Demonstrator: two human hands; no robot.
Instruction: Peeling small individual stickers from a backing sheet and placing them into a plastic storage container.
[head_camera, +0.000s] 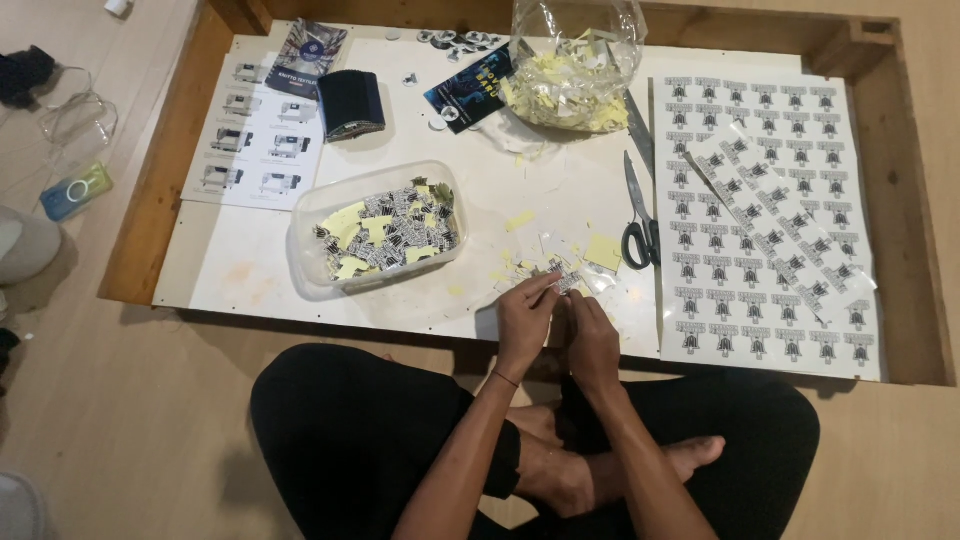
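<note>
Hands meet at the near edge of the white tabletop (250, 270) in the head view, which is the only view. The left hand (524, 322) has its fingers curled, and thumb and forefinger pinch a small black-and-white sticker (556, 275) at the fingertips. The right hand (592, 338) sits just beside it, touching it, fingers bent toward the same small piece; whether it grips the piece too cannot be told. Around the fingertips lie loose cut stickers and yellow paper scraps (603, 250) scattered on the tabletop.

To the left of the hands stands a clear plastic tub (315, 205), holding a heap of cut black-and-white stickers mixed with yellow backing pieces. To the right of the hands, a pair of scissors (638, 215) with black handles lies on the tabletop, blades pointing away from the person. Beyond the scissors a large printed sticker sheet (765, 220) covers the right end, with several cut strips lying slantwise across it.

At the far edge a clear plastic bag (575, 65) is full of yellow scraps. Near it lies a dark leaflet (470, 88), and further left a black pouch (351, 103) rests beside a printed sheet showing machines (255, 135).

The person sits cross-legged on the wooden floor in dark trousers, bare feet below the wrists.
</note>
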